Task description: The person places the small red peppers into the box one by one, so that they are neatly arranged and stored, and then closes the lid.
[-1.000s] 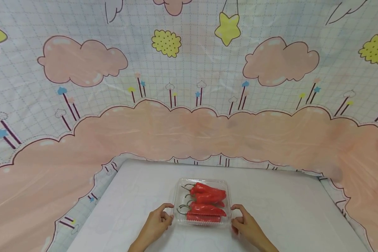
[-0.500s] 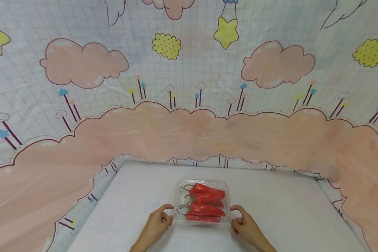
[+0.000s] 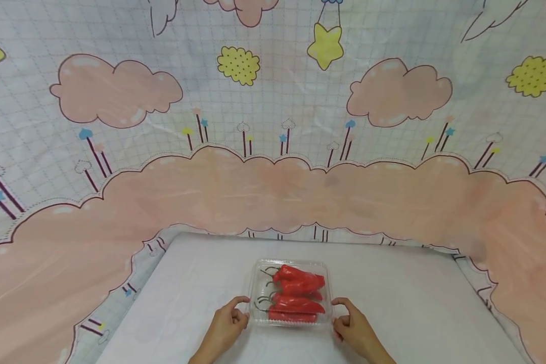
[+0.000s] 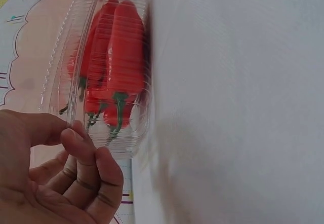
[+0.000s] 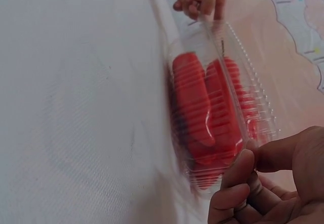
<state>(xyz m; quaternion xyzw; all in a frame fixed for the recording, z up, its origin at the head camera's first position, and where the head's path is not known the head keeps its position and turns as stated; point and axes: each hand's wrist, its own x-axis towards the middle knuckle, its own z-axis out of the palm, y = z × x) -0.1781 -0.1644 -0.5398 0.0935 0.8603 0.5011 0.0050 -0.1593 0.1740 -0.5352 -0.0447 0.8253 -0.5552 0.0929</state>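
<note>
A clear plastic clamshell box [image 3: 291, 323] with its lid down sits on the white table. Several red peppers [image 3: 297, 303] with green stems lie inside, stems to the left in the head view. My left hand [image 3: 224, 323] pinches the rim at the box's left side, thumb and fingertips meeting there in the left wrist view. On the opposite side, my right hand [image 3: 356, 326] holds the rim between thumb and curled fingers. Through the ridged wall the peppers [image 4: 125, 46] show close to the tabletop. In the right wrist view the box [image 5: 228, 46] spans from one hand to the other.
The white tabletop [image 3: 405, 293] extends around the box on all sides. Behind it and along both sides hangs a cloth [image 3: 273, 194] printed with pink clouds, stars and a grid.
The head view has shifted slightly. Both hands keep the same hold on the box's sides, and the peppers lie as before.
</note>
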